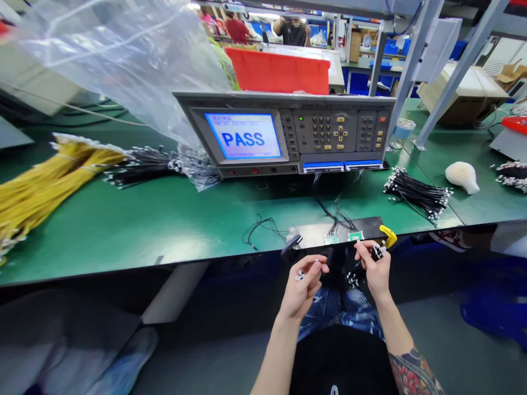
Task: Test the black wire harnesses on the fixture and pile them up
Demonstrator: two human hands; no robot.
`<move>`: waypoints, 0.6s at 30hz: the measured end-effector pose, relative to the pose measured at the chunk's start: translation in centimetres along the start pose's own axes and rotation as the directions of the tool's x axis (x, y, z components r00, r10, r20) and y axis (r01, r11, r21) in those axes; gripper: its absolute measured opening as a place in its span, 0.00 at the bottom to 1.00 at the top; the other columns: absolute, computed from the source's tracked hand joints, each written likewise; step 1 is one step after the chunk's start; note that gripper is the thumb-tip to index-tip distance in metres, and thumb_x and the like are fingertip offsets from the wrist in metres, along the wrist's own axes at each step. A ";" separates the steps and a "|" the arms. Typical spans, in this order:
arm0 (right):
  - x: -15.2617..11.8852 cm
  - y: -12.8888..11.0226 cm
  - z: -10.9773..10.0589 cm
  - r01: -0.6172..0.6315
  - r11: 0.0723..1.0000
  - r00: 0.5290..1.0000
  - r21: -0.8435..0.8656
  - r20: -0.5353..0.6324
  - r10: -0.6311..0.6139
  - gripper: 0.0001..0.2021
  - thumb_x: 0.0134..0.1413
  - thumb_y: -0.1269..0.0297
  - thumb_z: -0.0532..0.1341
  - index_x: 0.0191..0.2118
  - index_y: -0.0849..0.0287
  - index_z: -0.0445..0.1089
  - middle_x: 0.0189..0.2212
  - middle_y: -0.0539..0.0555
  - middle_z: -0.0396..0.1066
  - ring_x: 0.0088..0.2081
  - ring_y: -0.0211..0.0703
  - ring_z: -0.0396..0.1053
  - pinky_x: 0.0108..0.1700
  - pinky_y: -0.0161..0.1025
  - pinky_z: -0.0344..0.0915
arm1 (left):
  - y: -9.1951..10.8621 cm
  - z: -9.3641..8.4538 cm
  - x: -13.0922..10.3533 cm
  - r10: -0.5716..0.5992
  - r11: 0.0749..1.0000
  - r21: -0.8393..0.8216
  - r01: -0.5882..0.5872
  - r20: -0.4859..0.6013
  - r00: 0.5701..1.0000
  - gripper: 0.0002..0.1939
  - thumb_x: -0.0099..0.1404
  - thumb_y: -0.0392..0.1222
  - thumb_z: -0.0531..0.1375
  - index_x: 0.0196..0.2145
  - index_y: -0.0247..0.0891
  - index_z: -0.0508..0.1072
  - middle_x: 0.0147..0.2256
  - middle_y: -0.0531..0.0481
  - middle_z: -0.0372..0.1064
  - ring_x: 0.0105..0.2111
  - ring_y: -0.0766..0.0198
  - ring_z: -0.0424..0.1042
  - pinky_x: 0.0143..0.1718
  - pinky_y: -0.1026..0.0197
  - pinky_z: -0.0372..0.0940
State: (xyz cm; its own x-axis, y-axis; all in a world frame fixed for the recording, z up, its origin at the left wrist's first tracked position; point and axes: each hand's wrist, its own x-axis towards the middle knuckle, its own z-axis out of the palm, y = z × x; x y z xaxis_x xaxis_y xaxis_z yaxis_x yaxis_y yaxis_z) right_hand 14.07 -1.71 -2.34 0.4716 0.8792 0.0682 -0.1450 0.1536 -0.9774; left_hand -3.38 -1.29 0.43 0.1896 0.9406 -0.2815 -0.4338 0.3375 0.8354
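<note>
Both hands are in front of the table edge, above my lap. My left hand (pixel 307 282) pinches a small white connector, with more white connectors showing in its palm. My right hand (pixel 373 266) is closed around black cables with white connectors, its fingertips just below a green circuit board (pixel 355 236). A second green board (pixel 331 240) lies to the left on a metal fixture (pixel 308 234). Black wires run from both boards toward the tester (pixel 288 134), whose screen (pixel 244 137) reads PASS. More white connector ends (pixel 352 280) hang between my hands.
Yellow cables (pixel 53 181) and black cables (pixel 144 163) lie at left beside a clear plastic bag (pixel 135 60). At right are a black cable bundle (pixel 418 195), a white netted object (pixel 461 175) and a cup (pixel 403 130). A red bin (pixel 280 71) stands behind the tester. People are in the background.
</note>
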 end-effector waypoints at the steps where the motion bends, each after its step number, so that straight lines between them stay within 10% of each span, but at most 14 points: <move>1: 0.0 0.1 0.1 0.005 1.000 1.000 -0.016 0.006 -0.005 0.15 0.53 0.52 0.70 0.30 0.60 0.76 0.18 0.48 0.69 0.18 0.33 0.58 0.22 0.35 0.52 | 0.0 0.2 0.0 -0.003 1.000 0.010 0.003 0.011 1.000 0.28 0.45 0.60 0.78 0.32 0.34 0.80 0.22 0.54 0.69 0.15 0.81 0.40 0.14 0.72 0.36; 18: 0.0 0.1 1.2 -0.010 1.000 0.998 -0.013 -0.063 0.010 0.13 0.53 0.54 0.70 0.27 0.59 0.75 0.18 0.49 0.72 0.19 0.37 0.62 0.24 0.36 0.59 | -0.9 1.9 0.7 0.068 0.945 0.318 -0.073 0.027 0.997 0.27 0.60 0.65 0.67 0.35 0.34 0.81 0.25 0.49 0.73 0.15 0.77 0.46 0.16 0.67 0.39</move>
State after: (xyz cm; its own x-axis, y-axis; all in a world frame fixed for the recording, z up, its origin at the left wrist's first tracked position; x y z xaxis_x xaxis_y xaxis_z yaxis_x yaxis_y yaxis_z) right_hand 13.07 -1.17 -2.17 0.5240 0.8505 0.0460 -0.1383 0.1383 -0.9807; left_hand -1.20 -1.03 0.38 0.1835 0.9600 -0.2114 -0.1441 0.2390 0.9603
